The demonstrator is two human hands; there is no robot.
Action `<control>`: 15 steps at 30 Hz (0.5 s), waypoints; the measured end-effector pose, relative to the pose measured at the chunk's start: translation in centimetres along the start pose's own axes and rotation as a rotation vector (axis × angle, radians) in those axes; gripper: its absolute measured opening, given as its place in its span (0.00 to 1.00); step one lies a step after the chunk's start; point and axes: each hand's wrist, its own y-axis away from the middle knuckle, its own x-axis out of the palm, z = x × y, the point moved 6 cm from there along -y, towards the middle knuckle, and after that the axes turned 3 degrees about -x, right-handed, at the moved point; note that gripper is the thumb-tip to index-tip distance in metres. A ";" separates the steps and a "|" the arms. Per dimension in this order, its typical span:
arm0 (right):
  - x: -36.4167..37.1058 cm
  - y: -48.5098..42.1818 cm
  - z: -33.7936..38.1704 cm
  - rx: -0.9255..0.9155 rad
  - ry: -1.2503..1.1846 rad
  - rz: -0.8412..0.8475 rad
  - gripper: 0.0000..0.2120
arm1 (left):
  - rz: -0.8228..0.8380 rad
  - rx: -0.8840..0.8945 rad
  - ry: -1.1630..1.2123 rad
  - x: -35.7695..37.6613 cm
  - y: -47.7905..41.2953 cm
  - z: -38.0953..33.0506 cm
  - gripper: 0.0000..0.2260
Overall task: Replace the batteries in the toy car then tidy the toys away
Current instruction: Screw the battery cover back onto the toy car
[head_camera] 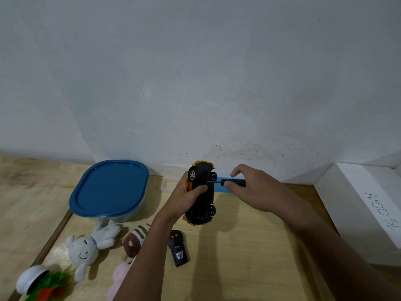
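Note:
My left hand (pixel 187 193) grips a gold and black toy car (pixel 202 205), held on its side above the table with its black underside facing right. My right hand (pixel 252 187) holds a black-handled screwdriver (pixel 233 182) level, its tip against the car's underside near the upper wheels. A black remote control (pixel 178 248) with red buttons lies on the wooden table (pixel 238 257) below the car. A blue-lidded storage box (pixel 109 190) stands at the back left.
A white plush rabbit (pixel 86 249), a brown plush toy (pixel 134 241), a pink plush (pixel 120 276) and a white toy with green and orange parts (pixel 36 283) lie at the front left. A white box (pixel 368 205) stands along the right. The wall rises just behind.

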 end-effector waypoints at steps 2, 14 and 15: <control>0.1 0.2 0.0 -0.011 -0.014 0.055 0.10 | 0.001 0.001 0.005 -0.1 0.1 -0.1 0.17; -0.6 0.0 -0.4 0.017 -0.031 -0.087 0.25 | 0.013 0.002 0.036 0.3 0.3 -0.1 0.16; -0.7 0.1 -0.3 0.014 -0.036 -0.097 0.24 | 0.013 -0.002 0.046 0.3 0.3 0.0 0.16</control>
